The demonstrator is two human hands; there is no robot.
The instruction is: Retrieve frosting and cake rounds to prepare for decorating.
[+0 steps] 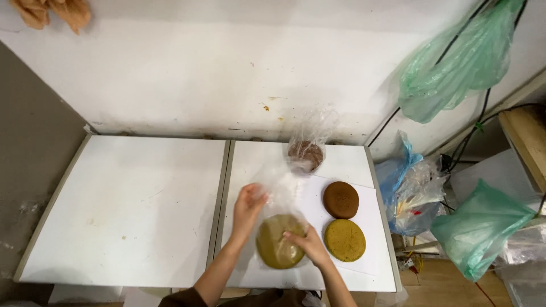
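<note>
While the olive-green round cake (278, 241) sits low in the centre of the frame, wrapped in its clear plastic bag (284, 196), the left hand (248, 207) pinches the bag's edge and the right hand (304, 241) lies flat on the cake, fingers closed on nothing. A sound way, I judge, is to keep the cake flat on the white table (131, 210) and peel the film gently, clear of the brown cake (340, 199) and yellow cake (344, 240) at centre right.
</note>
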